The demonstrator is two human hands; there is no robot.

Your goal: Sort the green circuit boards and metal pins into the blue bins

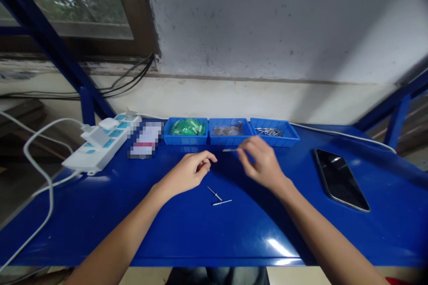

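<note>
My right hand is pinched on a small thin strip, just in front of the middle blue bin. To its left, my left hand hovers over the table with its fingers curled together; whatever they hold, if anything, is hidden. Two thin metal rivets, one slanting and one nearly level, lie close together on the blue table between my forearms. The middle bin has small clear or brownish pieces in it. Metal rivets fill part of the right bin, and green items lie in the left bin.
A black phone lies at the right of the blue table. At the left are a white power strip with plugs and cables, and a blurred-out card. The wall stands behind the bins, with blue frame bars on both sides.
</note>
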